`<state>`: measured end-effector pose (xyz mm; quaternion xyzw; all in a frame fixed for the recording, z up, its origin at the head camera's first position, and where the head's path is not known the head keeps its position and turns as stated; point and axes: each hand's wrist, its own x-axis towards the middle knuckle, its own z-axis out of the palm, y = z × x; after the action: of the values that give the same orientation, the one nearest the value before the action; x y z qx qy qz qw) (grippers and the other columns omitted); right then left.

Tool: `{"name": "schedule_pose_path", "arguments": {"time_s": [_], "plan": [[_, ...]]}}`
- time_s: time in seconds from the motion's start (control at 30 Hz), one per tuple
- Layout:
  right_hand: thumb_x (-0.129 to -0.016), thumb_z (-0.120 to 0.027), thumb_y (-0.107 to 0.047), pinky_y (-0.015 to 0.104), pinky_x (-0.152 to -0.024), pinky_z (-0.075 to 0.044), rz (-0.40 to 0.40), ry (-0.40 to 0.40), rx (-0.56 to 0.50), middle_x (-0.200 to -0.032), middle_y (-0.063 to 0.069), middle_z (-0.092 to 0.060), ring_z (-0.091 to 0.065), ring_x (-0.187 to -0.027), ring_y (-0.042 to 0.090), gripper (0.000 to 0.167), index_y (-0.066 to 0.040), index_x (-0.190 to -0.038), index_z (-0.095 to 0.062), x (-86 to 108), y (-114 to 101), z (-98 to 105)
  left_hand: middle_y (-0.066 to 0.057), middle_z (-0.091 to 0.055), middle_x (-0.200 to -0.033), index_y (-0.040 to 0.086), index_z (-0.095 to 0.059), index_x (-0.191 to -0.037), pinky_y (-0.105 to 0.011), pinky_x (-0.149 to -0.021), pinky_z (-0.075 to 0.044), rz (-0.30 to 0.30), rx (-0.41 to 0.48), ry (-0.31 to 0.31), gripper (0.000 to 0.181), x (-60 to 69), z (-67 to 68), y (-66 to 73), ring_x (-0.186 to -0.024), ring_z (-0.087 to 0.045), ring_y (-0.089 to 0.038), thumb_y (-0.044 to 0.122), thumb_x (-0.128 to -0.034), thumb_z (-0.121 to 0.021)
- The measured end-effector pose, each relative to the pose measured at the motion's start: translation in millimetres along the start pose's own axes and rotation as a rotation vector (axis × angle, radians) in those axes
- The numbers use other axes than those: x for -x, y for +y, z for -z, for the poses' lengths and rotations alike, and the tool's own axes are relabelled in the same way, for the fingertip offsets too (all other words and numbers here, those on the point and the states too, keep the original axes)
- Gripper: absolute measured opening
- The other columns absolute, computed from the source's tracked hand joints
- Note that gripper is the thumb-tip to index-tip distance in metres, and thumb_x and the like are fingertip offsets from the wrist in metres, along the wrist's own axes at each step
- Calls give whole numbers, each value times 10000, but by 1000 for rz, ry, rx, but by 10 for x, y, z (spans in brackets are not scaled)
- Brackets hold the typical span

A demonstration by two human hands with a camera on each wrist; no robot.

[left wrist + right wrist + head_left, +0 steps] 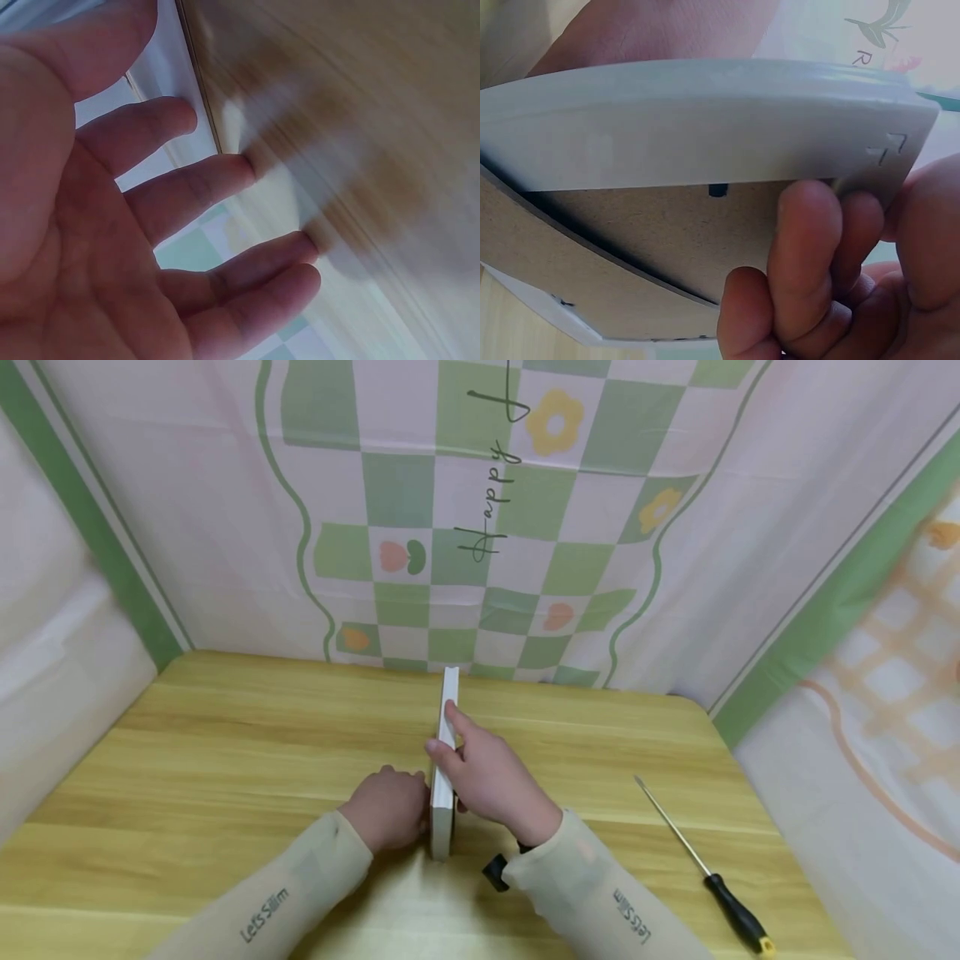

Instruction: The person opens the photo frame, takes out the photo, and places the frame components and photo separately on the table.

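A white picture frame (444, 785) stands on its edge on the table, seen nearly edge-on in the head view. Its brown fibreboard back (667, 232) shows in the right wrist view, facing my right hand. My right hand (495, 777) grips the frame from the right, thumb and index finger at the upper edge. Its other fingers curl against the back. On the frame's other side is my left hand (390, 806), close against it. The left wrist view shows the left fingers (191, 196) spread and slightly bent, their tips near the frame's border and the tabletop.
A screwdriver (720, 889) with a black and yellow handle lies on the right of the wooden table (225, 735). A checked, printed curtain (397, 485) hangs behind the table's far edge, with more fabric at both sides.
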<state>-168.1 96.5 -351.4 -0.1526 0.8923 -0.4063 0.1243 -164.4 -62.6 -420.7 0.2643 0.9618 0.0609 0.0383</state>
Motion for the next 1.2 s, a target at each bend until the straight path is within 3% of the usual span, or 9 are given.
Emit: {"name": "schedule_pose_path", "arguments": {"time_s": [0.27, 0.4, 0.57, 0.67, 0.9, 1.2], "plan": [[-1047, -507, -395, 393, -490, -506, 6, 0, -5, -582, 59, -556, -579, -450, 235, 695, -157, -1607, -172, 6, 6, 2, -134, -704, -961, 27, -697, -888, -492, -910, -484, 12, -6, -29, 214, 2, 17, 20, -824, -669, -323, 240, -881, -708], [-1044, -503, -414, 390, -498, -512, 9, -5, -4, -591, 61, -561, -585, -456, 238, 704, -156, -1607, -168, 10, 8, 9, -134, -709, -953, 31, -687, -852, -496, -926, -478, 23, 23, -39, 186, -5, 32, 32, -833, -673, -318, 213, -887, -700], [-1046, -505, -399, 387, -496, -513, 11, -4, 10, -594, 62, -560, -577, -452, 229, 695, -156, -1606, -173, 13, 16, 21, -71, -642, -792, 73, -641, -756, -472, -719, -538, 52, 58, -49, 155, -19, 28, 75, -687, -617, -281, 173, -854, -706], [-1044, -510, -401, 382, -492, -514, 15, 6, 30, -583, 61, -554, -568, -444, 218, 693, -157, -1605, -185, 16, 16, 23, -68, -611, -790, 74, -647, -762, -447, -609, -530, 67, 49, -57, 138, -26, 9, 96, -645, -578, -268, 174, -817, -724], [-1043, -519, -385, 387, -493, -527, -1, 5, -19, -592, 64, -532, -613, -500, 303, 689, -174, -1607, -184, 30, 38, 24, -148, -713, -1021, 83, -688, -826, -474, -690, -541, 58, 11, -62, 148, 3, 38, 128, -792, -658, -325, 222, -878, -689], [-1045, -513, -388, 390, -464, -498, -6, 16, -49, -564, 46, -511, -555, -448, 248, 675, -194, -1606, -192, 65, 99, 49, -131, -732, -971, 102, -666, -755, -497, -742, -538, 23, 16, -37, 204, 7, 40, 135, -854, -678, -337, 259, -885, -678]]}}
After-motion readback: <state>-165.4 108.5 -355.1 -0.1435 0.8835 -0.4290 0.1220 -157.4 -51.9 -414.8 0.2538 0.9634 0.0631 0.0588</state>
